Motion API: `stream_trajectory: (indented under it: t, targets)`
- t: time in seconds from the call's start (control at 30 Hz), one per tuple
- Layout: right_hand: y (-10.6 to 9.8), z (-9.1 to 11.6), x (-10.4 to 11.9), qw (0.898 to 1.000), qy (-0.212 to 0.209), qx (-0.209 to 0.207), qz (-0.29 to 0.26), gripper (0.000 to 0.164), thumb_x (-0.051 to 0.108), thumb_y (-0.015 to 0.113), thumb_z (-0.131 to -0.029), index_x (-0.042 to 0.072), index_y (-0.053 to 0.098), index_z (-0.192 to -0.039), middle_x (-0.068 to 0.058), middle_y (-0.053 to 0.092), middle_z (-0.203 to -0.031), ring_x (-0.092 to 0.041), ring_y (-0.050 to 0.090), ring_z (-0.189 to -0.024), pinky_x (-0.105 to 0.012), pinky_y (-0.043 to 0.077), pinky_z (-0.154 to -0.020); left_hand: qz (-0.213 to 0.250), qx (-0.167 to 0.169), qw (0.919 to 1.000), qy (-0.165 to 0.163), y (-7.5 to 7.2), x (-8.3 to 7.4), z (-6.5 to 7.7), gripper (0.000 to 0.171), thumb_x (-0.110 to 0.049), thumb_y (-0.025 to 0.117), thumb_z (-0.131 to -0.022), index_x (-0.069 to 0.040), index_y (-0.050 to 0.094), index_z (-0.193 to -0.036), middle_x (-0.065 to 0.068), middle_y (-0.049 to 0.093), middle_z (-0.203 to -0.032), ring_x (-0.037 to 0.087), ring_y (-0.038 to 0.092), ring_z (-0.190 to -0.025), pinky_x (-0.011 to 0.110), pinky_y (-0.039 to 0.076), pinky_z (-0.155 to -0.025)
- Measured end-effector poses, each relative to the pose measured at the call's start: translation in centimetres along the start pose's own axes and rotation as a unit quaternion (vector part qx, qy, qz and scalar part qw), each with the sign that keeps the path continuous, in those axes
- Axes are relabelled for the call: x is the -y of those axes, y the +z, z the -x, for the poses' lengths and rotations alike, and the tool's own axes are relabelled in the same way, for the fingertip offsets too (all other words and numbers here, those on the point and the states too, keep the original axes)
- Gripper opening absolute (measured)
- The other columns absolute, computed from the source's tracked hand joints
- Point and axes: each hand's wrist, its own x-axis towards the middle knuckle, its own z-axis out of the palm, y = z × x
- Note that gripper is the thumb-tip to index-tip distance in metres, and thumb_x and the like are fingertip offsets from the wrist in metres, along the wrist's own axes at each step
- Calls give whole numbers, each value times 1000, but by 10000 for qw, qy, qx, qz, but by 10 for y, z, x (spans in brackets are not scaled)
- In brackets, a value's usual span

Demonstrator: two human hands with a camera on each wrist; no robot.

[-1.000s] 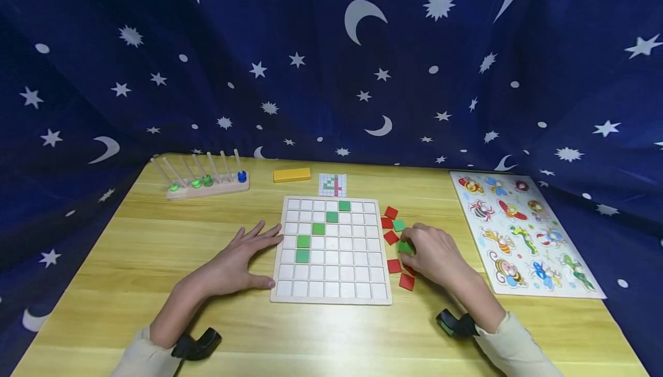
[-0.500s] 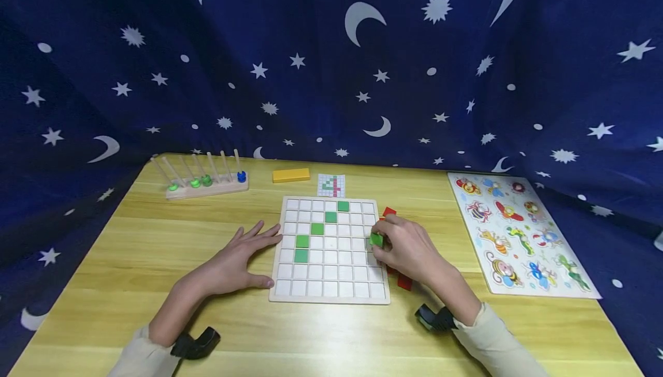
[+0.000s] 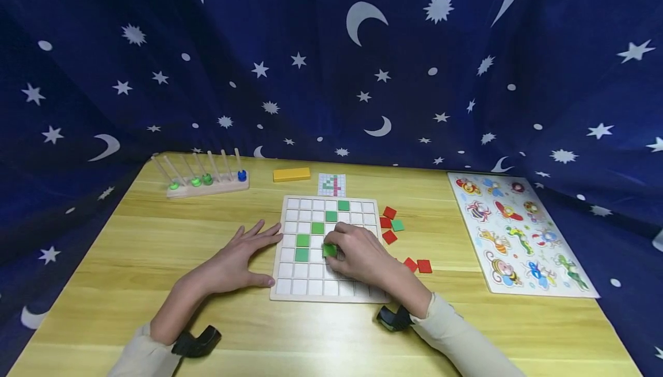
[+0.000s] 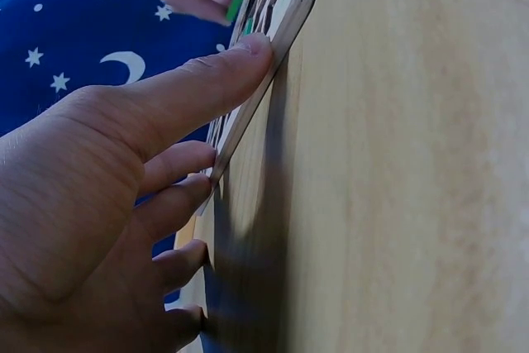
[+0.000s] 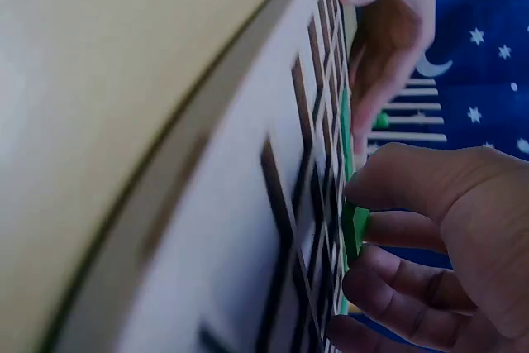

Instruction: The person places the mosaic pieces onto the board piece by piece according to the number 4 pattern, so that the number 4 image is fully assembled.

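A white grid board (image 3: 331,298) with a wooden rim lies on the table. Several green tiles (image 3: 303,240) sit in its cells, stepping up in a slanting line towards the top. My right hand (image 3: 358,253) is over the middle of the board and pinches a green square tile (image 3: 329,250) between thumb and fingers. In the right wrist view that tile (image 5: 355,233) is tilted, close over the grid. My left hand (image 3: 233,265) rests spread at the board's left edge. Its thumb (image 4: 248,55) touches the rim in the left wrist view.
Several red tiles (image 3: 389,237) and one green tile (image 3: 397,225) lie right of the board. Behind it are a card with a coloured grid pattern (image 3: 331,185), a yellow block (image 3: 292,175) and a peg stand (image 3: 207,189). An insect picture board (image 3: 523,233) lies at far right.
My right hand has picked up a green tile beside the board and carried it left over the middle. A few lower red tiles have shifted. The left hand stays in place.
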Motion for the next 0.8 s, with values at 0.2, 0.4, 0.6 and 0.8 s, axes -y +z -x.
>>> stream_trajectory:
  t: [0.2,0.4,0.6,0.8]
  targets:
    - [5,-9,9,9998,-116,127,-44,14,19,78,-82,14,74,-95,6,56,-80,-7,46,-63,-22,40,-54,-20,17,10000,20,-1,1,-2,90,-42,85,-78,-15,44,-153,-1,23,-164,34,8,-151,62,-2,-117]
    - [5,-15,14,9991,-182,364,-89,13,18,79,-85,14,77,-97,5,62,-86,-8,55,-72,-25,47,-59,13,15,10000,41,0,0,-3,90,-41,85,-78,-14,44,-152,0,24,-164,35,8,-151,63,-2,-117]
    - [3,-14,16,9979,-131,588,-225,14,15,80,-86,13,79,-100,3,65,-91,-11,60,-79,-26,50,-63,45,-16,10000,37,0,0,-1,90,-41,86,-77,-13,45,-152,0,24,-163,35,9,-151,63,-2,-117]
    - [2,-8,16,9986,-181,418,-284,18,19,80,-86,11,78,-102,3,64,-90,-9,56,-75,-24,49,-63,79,-26,10000,16,1,0,0,90,-40,86,-77,-13,45,-151,0,25,-163,36,8,-151,64,-2,-117]
